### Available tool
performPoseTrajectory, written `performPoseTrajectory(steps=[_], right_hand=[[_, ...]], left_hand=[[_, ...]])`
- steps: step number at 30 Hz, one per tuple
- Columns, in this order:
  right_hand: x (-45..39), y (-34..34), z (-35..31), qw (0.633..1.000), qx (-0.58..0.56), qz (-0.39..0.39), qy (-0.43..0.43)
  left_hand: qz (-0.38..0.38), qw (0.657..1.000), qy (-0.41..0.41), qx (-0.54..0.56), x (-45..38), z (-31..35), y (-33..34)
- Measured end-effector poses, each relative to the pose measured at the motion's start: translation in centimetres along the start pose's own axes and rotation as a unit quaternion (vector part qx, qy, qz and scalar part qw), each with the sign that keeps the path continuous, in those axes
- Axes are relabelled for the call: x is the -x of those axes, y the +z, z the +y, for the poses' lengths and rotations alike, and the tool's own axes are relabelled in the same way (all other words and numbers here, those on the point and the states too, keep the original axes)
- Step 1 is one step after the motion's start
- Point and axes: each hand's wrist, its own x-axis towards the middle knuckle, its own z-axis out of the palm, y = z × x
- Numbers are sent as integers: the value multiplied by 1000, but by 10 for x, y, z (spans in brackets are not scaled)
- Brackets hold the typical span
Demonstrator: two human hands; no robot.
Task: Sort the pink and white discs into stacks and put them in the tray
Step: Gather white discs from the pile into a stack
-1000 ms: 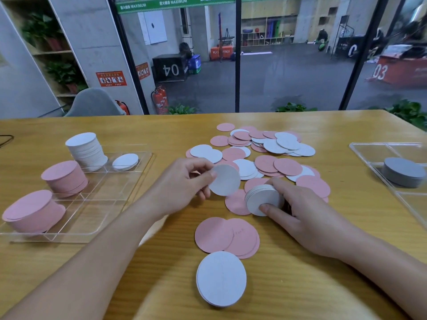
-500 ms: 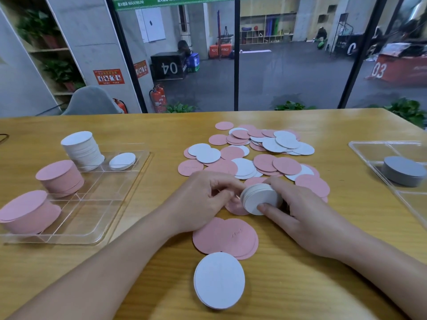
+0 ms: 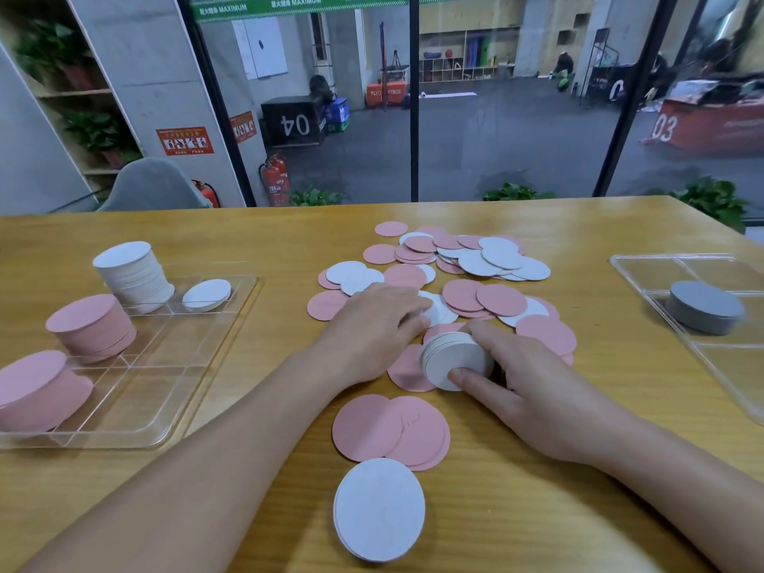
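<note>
One view only, the head camera. Item: right hand (image 3: pixel 533 390), centre-right of the frame, fingers and thumb curled round a tilted stack of white discs (image 3: pixel 454 359) held on edge just above the tabletop (image 3: pixel 537 490). Item: left hand (image 3: pixel 372 328), centre of the frame, back uppermost, fingertips reaching onto a loose white disc (image 3: pixel 440 310) in the scattered pile (image 3: pixel 467 279); whether it pressed or pinched that disc could not be told. Change noted: a second earlier the left hand carried a single white disc, half a second earlier it met the held stack, and at this moment it was out at the pile again, the carried disc no longer in it. Judged: one more white was added and the next was being fetched. Item: clear tray (image 3: pixel 165 366), left of the frame, holding two pink stacks (image 3: pixel 89 324), one tall white stack (image 3: pixel 132 275) and a low white one. Item: flat pink discs (image 3: pixel 388 432) and white discs (image 3: pixel 378 508), lower centre, not yet in the tray. Many discs remained unsorted.
</note>
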Motion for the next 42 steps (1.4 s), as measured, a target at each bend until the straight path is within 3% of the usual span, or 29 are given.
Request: performPoseTrajectory(steps=[3, 7, 12, 16, 19, 23, 29, 32, 35, 42], right_hand=[[1, -1, 0, 1000, -4, -7, -1], [0, 0, 2, 1000, 7, -5, 1], [0, 0, 2, 1000, 5, -5, 1], [0, 0, 3, 1000, 2, -5, 3], [0, -1, 1, 1000, -5, -4, 6], [1, -2, -1, 1000, -12, -7, 9], [2, -4, -2, 1000, -21, -5, 3], [2, -5, -3, 1000, -23, -6, 0], [2, -6, -4, 1000, -25, -8, -5], [2, -5, -4, 1000, -25, -7, -3]], left_hand=[[23, 1000, 8, 20, 12, -8, -1], [17, 992, -63, 107, 25, -16, -10], [-35, 992, -119, -2, 22, -12, -18], [-18, 991, -131, 28, 20, -9, -18], [54, 985, -124, 106, 22, -12, -19], [134, 933, -125, 309, 26, -18, -24], [164, 904, -111, 379, 28, -22, -31], [160, 887, -90, 424, 29, -17, -34], [150, 908, -80, 383, 31, -16, -37], [45, 924, -30, 378, 37, -14, -47]])
